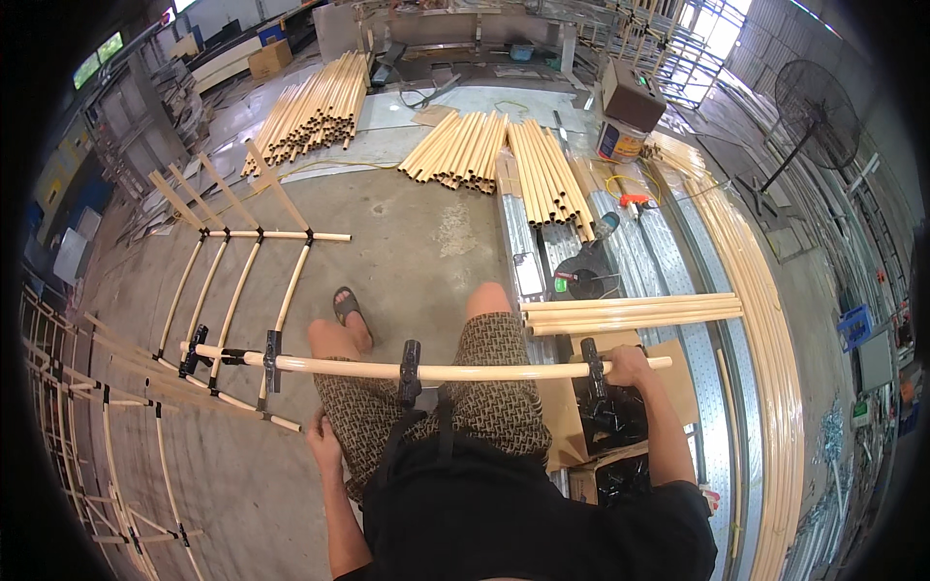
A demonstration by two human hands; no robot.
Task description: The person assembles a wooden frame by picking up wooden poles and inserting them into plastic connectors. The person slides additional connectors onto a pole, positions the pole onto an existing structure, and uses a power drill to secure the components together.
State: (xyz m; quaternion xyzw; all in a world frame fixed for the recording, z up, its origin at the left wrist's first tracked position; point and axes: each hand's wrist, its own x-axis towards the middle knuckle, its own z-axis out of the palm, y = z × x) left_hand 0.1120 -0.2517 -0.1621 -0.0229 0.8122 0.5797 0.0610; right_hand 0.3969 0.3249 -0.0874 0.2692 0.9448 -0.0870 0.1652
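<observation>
Head view: clasped tan pipe in right hand, apparently to steady it over thighs (couldn't tell finger spread of left hand).

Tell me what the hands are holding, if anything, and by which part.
The right hand holds a long cream pole near its right end, beside a black connector. Nothing shows in the left hand.

Pretty loaded metal benchtop: short pipe bundle lying crosswise, long cream pipes all down the right edge.
</observation>
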